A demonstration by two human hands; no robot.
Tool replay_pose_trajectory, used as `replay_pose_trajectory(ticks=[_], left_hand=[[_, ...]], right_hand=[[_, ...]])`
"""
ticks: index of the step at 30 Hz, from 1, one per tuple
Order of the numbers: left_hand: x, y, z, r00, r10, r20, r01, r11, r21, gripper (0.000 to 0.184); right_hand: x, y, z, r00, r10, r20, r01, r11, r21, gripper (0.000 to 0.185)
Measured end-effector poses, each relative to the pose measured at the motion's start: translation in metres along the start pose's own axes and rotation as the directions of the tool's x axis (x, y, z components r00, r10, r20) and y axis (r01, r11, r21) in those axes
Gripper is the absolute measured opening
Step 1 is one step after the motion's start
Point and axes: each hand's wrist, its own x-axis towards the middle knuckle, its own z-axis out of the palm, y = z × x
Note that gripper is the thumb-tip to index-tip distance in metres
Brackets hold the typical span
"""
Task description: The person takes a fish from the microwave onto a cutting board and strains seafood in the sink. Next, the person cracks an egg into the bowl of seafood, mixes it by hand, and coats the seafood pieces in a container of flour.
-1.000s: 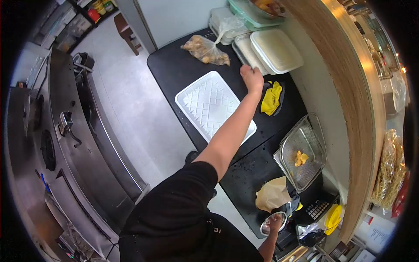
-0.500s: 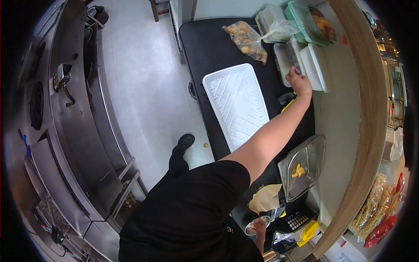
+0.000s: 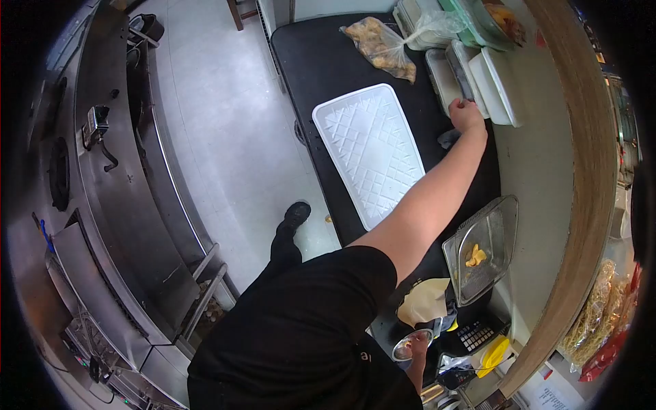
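My left hand reaches across the counter to the near end of a narrow translucent plastic piece, perhaps a lid. Its fingers are curled, and what they hold is hidden. Beside that piece are an open plastic container on one side and a white container on the other. Low in the view, my right hand grips a small round bowl with a shiny rim. The bowl's contents are hard to make out. Close to it lies a sheet of beige paper.
A white ridged tray lies on the black counter. Beyond it is a tied bag of brownish food pieces. A wire basket holds yellow pieces. A calculator lies near the right hand. Steel kitchen equipment lines the left.
The view has shifted slightly. My left hand stays at the containers' near end, and a grey patch by its fingertips is now less visible. My right hand keeps the bowl.
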Motion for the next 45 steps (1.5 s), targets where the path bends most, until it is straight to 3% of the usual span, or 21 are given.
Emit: replay_pose_trajectory(ticks=[1, 3, 5, 7, 10, 11, 12, 15, 18, 19, 22, 25, 27, 29, 30, 33, 36, 40, 41, 43, 45], left_hand=[[0.008, -0.002, -0.002, 1.0, -0.005, 0.002, 0.005, 1.0, 0.005, 0.029], [0.027, -0.005, -0.01, 0.986, 0.169, -0.003, -0.156, 0.915, 0.372, 0.013], [0.042, 0.0, -0.027, 0.959, 0.229, 0.167, -0.281, 0.833, 0.476, 0.01], [0.038, 0.015, -0.032, 0.853, 0.45, 0.263, -0.481, 0.484, 0.731, 0.01], [0.047, 0.018, -0.039, 0.792, 0.548, 0.269, -0.557, 0.468, 0.686, 0.028], [0.052, 0.021, -0.038, 0.796, 0.542, 0.269, -0.545, 0.45, 0.708, 0.036], [0.058, 0.024, -0.039, 0.82, 0.505, 0.269, -0.52, 0.461, 0.719, 0.042], [0.091, 0.024, -0.037, 0.894, 0.342, 0.288, -0.433, 0.502, 0.748, 0.057], [0.118, 0.03, -0.025, 0.97, 0.092, 0.225, -0.238, 0.556, 0.797, 0.041], [0.065, 0.056, -0.022, 0.964, -0.009, 0.267, -0.207, 0.607, 0.767, 0.04], [0.06, 0.069, -0.018, 0.933, -0.165, 0.319, -0.17, 0.58, 0.797, 0.036], [0.033, 0.077, -0.025, 0.936, -0.06, 0.346, -0.25, 0.578, 0.777, 0.043], [0.01, 0.091, -0.018, 0.907, 0.118, 0.403, -0.42, 0.293, 0.859, 0.05], [0.07, 0.09, -0.012, 0.864, 0.263, 0.43, -0.462, 0.073, 0.884, 0.055], [0.0, 0.105, -0.015, 0.849, 0.352, 0.394, -0.454, 0.105, 0.885, 0.057], [0.009, 0.106, -0.018, 0.837, 0.405, 0.369, -0.466, 0.17, 0.868, 0.057], [-0.012, 0.11, -0.029, 0.764, 0.462, 0.45, -0.538, 0.074, 0.839, 0.055], [-0.004, 0.133, -0.044, 0.682, 0.528, 0.506, -0.592, -0.007, 0.806, 0.056], [-0.01, 0.141, -0.054, 0.681, 0.526, 0.509, -0.588, -0.023, 0.809, 0.056], [-0.029, 0.16, -0.074, 0.657, 0.496, 0.567, -0.62, -0.072, 0.781, 0.055], [-0.015, 0.178, -0.101, 0.61, 0.492, 0.621, -0.673, -0.092, 0.734, 0.054]], right_hand=[[-0.004, -0.005, -0.001, 1.0, -0.015, 0.004, 0.015, 1.0, -0.027, 0.021], [-0.01, -0.009, 0.002, 1.0, -0.023, 0.004, 0.023, 0.999, -0.031, 0.02], [-0.012, -0.01, 0.003, 0.999, -0.03, 0.021, 0.031, 0.999, -0.032, 0.025], [-0.011, -0.001, 0.006, 0.993, -0.112, -0.022, 0.111, 0.993, -0.033, 0.026], [-0.012, 0.004, 0.01, 0.994, -0.056, -0.097, 0.051, 0.997, -0.053, 0.023], [-0.012, 0.008, 0.013, 0.959, -0.219, -0.179, 0.177, 0.958, -0.225, 0.026], [-0.013, 0.012, 0.018, 0.897, -0.378, -0.229, 0.266, 0.875, -0.404, 0.029], [-0.024, 0.005, 0.025, 0.909, -0.323, -0.264, 0.2, 0.893, -0.404, 0.042], [-0.03, -0.001, 0.031, 0.881, -0.356, -0.311, 0.215, 0.888, -0.406, 0.036], [-0.03, -0.003, 0.031, 0.883, -0.365, -0.296, 0.218, 0.876, -0.43, 0.034], [-0.038, -0.017, 0.032, 0.897, -0.319, -0.307, 0.203, 0.913, -0.354, 0.032], [-0.058, -0.039, 0.028, 0.912, -0.262, -0.315, 0.18, 0.947, -0.266, 0.032], [-0.045, -0.019, 0.032, 0.922, -0.225, -0.315, 0.159, 0.962, -0.222, 0.034], [-0.063, -0.041, 0.027, 0.914, -0.266, -0.307, 0.197, 0.951, -0.237, 0.04], [-0.069, -0.047, 0.026, 0.906, -0.264, -0.33, 0.201, 0.956, -0.212, 0.039], [-0.054, -0.031, 0.027, 0.892, -0.288, -0.347, 0.219, 0.95, -0.223, 0.036], [-0.079, -0.063, 0.013, 0.956, -0.194, -0.221, 0.175, 0.979, -0.1, 0.037], [-0.039, -0.01, 0.022, 0.89, -0.356, -0.285, 0.303, 0.929, -0.214, 0.035], [-0.03, -0.004, 0.021, 0.902, -0.353, -0.25, 0.297, 0.926, -0.234, 0.045], [-0.033, -0.003, 0.023, 0.832, -0.362, -0.421, 0.236, 0.917, -0.321, 0.061], [-0.063, -0.036, 0.018, 0.89, -0.26, -0.375, 0.186, 0.957, -0.221, 0.075]])
